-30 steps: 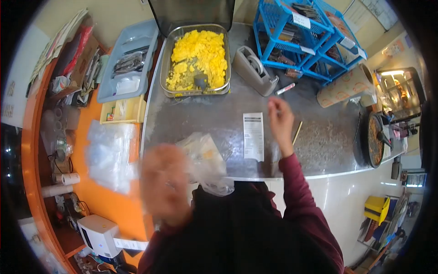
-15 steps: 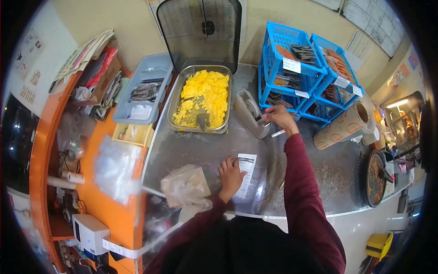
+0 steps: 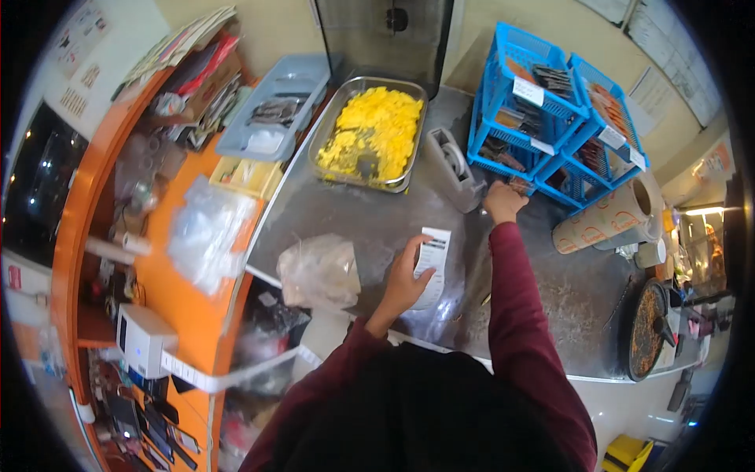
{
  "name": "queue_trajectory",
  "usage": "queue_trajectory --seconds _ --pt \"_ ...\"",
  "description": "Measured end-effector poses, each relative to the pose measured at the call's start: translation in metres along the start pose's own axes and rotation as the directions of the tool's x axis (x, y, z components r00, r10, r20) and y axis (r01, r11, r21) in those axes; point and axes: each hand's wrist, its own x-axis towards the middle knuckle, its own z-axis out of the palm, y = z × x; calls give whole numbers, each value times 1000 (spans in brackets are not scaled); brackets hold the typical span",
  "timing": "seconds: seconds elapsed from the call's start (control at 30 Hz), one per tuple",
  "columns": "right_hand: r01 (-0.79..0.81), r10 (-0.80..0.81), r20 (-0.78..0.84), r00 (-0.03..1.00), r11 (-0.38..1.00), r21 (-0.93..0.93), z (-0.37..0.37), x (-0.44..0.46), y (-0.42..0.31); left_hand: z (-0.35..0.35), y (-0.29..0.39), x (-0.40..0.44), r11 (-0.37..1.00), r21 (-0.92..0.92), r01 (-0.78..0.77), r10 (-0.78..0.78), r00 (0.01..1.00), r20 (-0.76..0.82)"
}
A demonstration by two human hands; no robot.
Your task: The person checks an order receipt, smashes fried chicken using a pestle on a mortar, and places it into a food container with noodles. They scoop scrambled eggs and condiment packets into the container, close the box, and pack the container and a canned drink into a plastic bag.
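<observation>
My left hand (image 3: 403,285) is at the left edge of a long printed receipt (image 3: 434,259), its thumb over the paper and its fingers along the edge. The receipt's lower end curves slightly. Farther right, my right hand (image 3: 503,203) reaches down to the metal counter, beside the front end of a grey tape dispenser (image 3: 458,179) and below the blue baskets (image 3: 511,138). Its fingers are curled downward, and whatever they hold is hidden. A bag in clear plastic (image 3: 318,271) lies to the left of my left hand.
A metal tray (image 3: 318,161) of yellow food stands at the back. A wrapping-paper roll (image 3: 602,218) and a round dark pan (image 3: 631,334) are on the right. On the left, the orange counter (image 3: 177,293) carries plastic bags (image 3: 208,232) and a white label printer (image 3: 145,340).
My right hand has come down from beside the tape dispenser over where a marker lay; the marker no longer shows. My left fingers have drawn to the receipt's edge. The camera view has shifted.
</observation>
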Motion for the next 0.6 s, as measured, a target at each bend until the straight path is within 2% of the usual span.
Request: queue_trajectory --seconds 0.07,0.13,0.17,0.2,0.27,0.33,0.43,0.53,0.57,0.6 --pt "74 -90 134 987 990 119 6 5 15 -3 21 -5 993 -102 57 -57 998 8" --pt "136 -298 279 913 867 480 22 -8 37 -7 29 -13 998 -60 27 -30 998 -55" --pt "145 -443 204 873 635 759 19 -26 41 -8 32 -19 999 -36 20 -23 996 -82" --pt "117 -547 82 833 319 941 0 -49 42 -9 36 -22 1000 -26 9 -12 994 -110" --pt "165 -608 -22 794 181 970 -84 -121 31 -11 45 -30 1000 -2 -4 3 988 -157" --pt "-76 -777 -38 629 -111 991 -137 -167 30 -12 53 -39 996 -85 3 -17 985 -171" --pt "28 -791 -134 597 -146 989 -155 -196 7 -12 77 -54 991 -122 -51 29 985 -172" --pt "292 -643 -131 755 150 944 -144 -207 -31 -28 113 -72 993 -4 -120 119 989 -92" --pt "184 -659 -119 743 29 983 -148 -217 -42 -35 124 -78 989 47 -143 146 986 -83" --pt "210 -678 -156 718 -2 978 -153 -226 -53 -43 134 -85 982 95 -162 170 983 -74"
